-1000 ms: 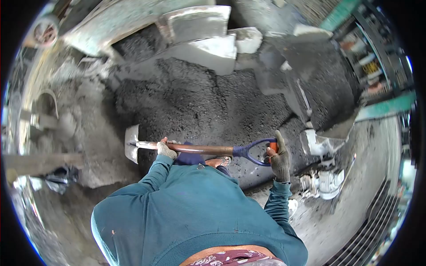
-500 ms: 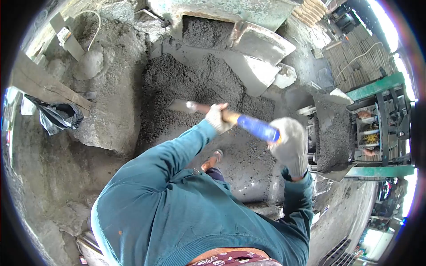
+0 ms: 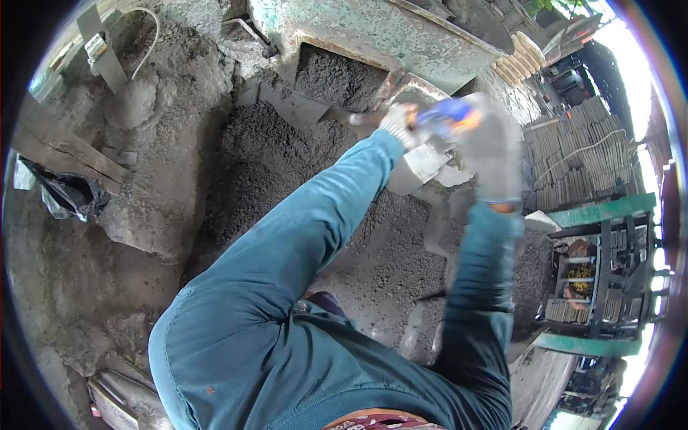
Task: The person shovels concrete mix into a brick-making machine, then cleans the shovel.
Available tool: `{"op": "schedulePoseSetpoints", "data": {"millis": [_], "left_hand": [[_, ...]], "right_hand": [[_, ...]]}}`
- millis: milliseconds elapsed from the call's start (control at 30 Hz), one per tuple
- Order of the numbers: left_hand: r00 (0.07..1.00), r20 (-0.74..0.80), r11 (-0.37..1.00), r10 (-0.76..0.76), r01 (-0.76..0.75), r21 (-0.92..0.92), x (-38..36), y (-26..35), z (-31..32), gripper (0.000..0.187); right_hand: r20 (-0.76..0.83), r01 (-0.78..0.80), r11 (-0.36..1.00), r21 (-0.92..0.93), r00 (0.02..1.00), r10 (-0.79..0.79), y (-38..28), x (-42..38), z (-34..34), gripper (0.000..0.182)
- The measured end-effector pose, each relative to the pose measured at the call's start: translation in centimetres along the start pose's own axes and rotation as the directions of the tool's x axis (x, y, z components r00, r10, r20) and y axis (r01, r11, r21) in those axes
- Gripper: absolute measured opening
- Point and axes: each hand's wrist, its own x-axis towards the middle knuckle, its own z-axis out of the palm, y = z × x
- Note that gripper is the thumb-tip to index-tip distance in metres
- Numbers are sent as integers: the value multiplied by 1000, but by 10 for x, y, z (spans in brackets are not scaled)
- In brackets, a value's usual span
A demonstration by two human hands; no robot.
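Observation:
A shovel's shaft (image 3: 368,119) runs from upper middle to the right, with a blue and orange grip (image 3: 453,115) near its end. My left hand (image 3: 401,125), in a pale glove, is wrapped round the shaft. At the grip end is my right hand (image 3: 491,147), gloved and blurred by motion, closed on the handle. The grey metal blade (image 3: 326,115) lies against the upper part of the dark, gravelly mix (image 3: 287,154), below the opening of a greenish metal container (image 3: 358,32). How much the blade carries cannot be made out.
To the right stands a green-framed metal rack (image 3: 602,215) with stacked thin boards (image 3: 584,147) above it. A rough concrete ledge (image 3: 154,193) and a black plastic bag (image 3: 75,190) are at the left. White-edged slabs (image 3: 423,163) lie below the container.
Both hands and the shovel have moved up and to the right, toward the container. The arms are stretched further out, and the view has shifted slightly.

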Motion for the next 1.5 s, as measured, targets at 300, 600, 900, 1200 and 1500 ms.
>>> {"op": "schedulePoseSetpoints", "data": {"millis": [300, 600, 900, 1200, 1500], "left_hand": [[963, 57, 216, 264, -117, 969, -37, 0, -303, 19], [945, -3, 888, 327, -306, 344, -40, 48, -123, 17], [802, -135, 622, 582, -332, 709, -171, 123, -408, 21], [888, -28, 854, 459, -433, 287, -125, 43, -154, 21], [766, 19, -90, 642, 50, 995, -117, 124, -239, 19]], "right_hand": [[403, 88, 884, 458, 866, -295, -28, -228, 106, 12], [456, -233, 726, 647, 882, -123, -23, -67, 24, 35], [407, 299, 640, 708, 568, -715, -143, -279, 233, 12], [329, -8, 728, 685, 896, -300, -62, -119, 34, 27], [572, 99, 826, 554, 677, -464, -105, -136, 163, 33]]}}
